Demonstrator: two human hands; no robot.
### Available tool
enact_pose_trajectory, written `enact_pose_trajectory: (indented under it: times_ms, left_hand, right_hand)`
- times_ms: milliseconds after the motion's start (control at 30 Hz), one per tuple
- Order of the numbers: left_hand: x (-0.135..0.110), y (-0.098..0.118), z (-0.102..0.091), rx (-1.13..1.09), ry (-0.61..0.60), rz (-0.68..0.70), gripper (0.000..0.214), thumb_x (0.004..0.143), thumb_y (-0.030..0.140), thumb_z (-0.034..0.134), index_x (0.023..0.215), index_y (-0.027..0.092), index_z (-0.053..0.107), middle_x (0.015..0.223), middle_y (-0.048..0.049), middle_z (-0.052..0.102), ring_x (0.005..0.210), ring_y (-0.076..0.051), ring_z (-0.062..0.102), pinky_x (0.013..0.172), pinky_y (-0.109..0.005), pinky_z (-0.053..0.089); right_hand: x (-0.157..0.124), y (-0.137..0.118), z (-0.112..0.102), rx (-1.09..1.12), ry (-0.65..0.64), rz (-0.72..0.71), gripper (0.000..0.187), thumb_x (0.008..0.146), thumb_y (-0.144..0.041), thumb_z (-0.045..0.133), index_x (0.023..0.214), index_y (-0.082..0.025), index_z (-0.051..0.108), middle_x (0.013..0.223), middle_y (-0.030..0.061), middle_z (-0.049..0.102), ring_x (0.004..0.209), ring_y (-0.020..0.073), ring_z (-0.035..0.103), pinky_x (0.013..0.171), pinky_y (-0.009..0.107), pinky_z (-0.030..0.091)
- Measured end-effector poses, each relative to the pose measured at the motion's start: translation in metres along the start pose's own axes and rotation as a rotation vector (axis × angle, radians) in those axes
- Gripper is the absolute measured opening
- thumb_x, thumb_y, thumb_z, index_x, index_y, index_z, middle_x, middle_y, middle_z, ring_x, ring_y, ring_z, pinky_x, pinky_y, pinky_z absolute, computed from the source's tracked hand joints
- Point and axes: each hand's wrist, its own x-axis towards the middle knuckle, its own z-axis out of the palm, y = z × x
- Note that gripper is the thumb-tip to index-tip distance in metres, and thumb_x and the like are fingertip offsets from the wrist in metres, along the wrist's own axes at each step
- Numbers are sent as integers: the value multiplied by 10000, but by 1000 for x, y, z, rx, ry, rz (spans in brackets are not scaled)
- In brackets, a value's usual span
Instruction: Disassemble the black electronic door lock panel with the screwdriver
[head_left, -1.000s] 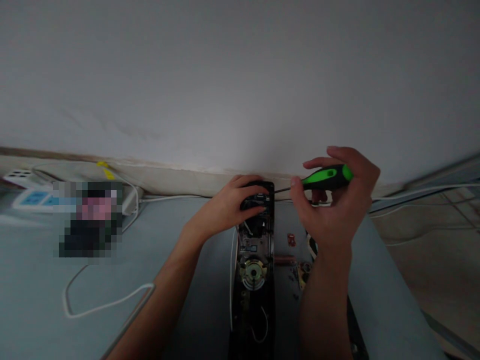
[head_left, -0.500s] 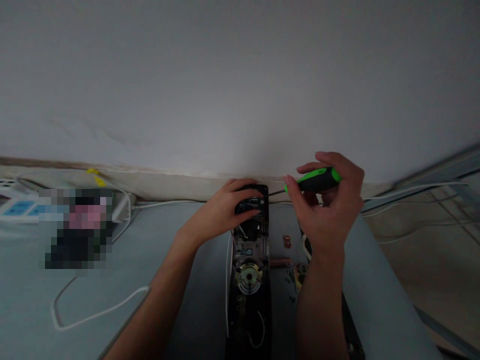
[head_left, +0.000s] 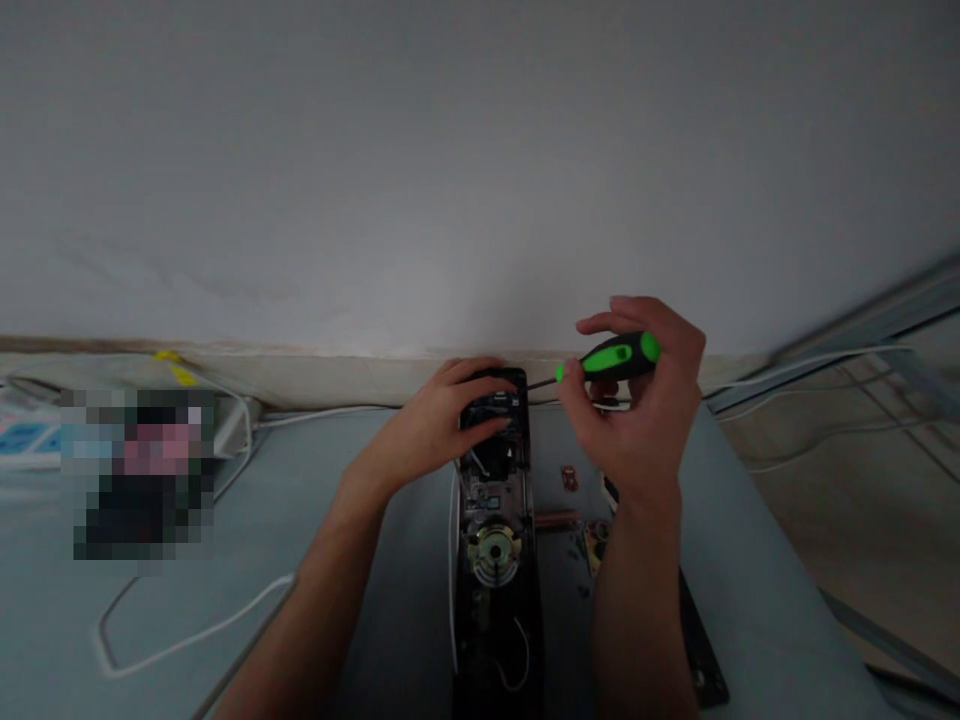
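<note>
A long black device housing lies open on the table, its inner parts and a round metal piece showing. My left hand grips the far end of this housing, fingers over the top and thumb on the inner side. In my right hand is a green and black screwdriver, held level and pointing left. Its shaft reaches the right side of the housing near the far corner; I cannot tell what the tip touches.
Right of the housing lie a small copper-coloured part, a copper cylinder, a metal plate and small dark screws. A black cover is partly under my right forearm. White cables and a power strip are at the left, by the wall.
The screwdriver handle has turned in my right hand, its green patch now facing me more. The whole view has shifted slightly. My left hand stays on the housing.
</note>
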Motion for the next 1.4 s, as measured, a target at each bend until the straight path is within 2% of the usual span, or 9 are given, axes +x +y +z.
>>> enact_pose_trajectory:
  times_ms: [100,267,433,600,767,900,1033,1233,1400]
  left_hand:
    - [1,0,-1,-6,-11,-11,340,951,275,703,1285,214,681,1427,-119,603,1332,-289,576,1151,-511,478]
    - [1,1,-2,-5,-30,-24,334,960,270,692,1289,215,684,1436,-114,597,1339,-279,569,1169,-505,459]
    - [1,1,-2,-14,-8,-13,387,955,265,697,1336,222,644,1418,-106,614,1315,-273,588,1143,-503,485]
    - [2,0,0,-16,-4,3,383,951,246,699,1328,212,644,1436,-108,604,1330,-269,576,1158,-500,470]
    - [1,-1,1,11,8,-12,395,952,262,708,1338,219,639,1424,-110,597,1329,-270,566,1148,-503,475]
    - [2,5,-1,83,98,7,384,940,290,729,1309,206,665,1414,-130,569,1349,-299,512,1152,-532,448]
    - [4,13,-3,153,152,44,360,904,321,775,1239,203,715,1223,-105,658,1240,-305,528,1092,-523,472]
    - [3,31,-7,83,-14,27,181,1008,259,631,1039,140,764,929,-78,725,910,-217,652,833,-352,557]
    - [-4,52,-9,76,-79,-10,229,1020,223,549,1073,163,763,956,-72,748,835,-185,677,795,-326,554]
  right_hand:
    - [2,-1,-1,-27,-13,-93,527,864,-135,657,1341,-293,499,1152,43,652,1002,213,681,781,385,626]
    - [2,-1,0,-75,8,11,447,903,-181,694,1290,-314,513,1082,10,667,806,146,667,556,266,557]
    - [2,-2,-2,6,-56,-29,576,873,-107,636,1377,-320,454,1200,28,643,801,152,635,716,353,610]
    - [1,-2,-3,-13,-54,28,482,911,-181,697,1321,-323,487,1072,-3,679,644,109,587,572,286,562]
    - [2,1,-3,-2,-56,-20,594,857,-69,633,1372,-319,472,1151,12,672,784,140,645,669,316,593]
    - [2,0,-5,39,25,-80,630,807,-47,630,1366,-310,505,1123,22,658,874,177,674,727,363,603]
    - [2,-6,-9,130,154,-87,575,803,-108,672,1324,-316,547,1175,37,615,904,201,702,678,365,608]
    - [3,-25,-22,188,225,-114,496,836,-164,703,1276,-346,565,1179,66,566,892,226,708,681,385,617]
    - [-3,-33,-37,205,170,-95,487,836,-175,697,1262,-367,559,1124,58,596,911,246,715,643,385,597]
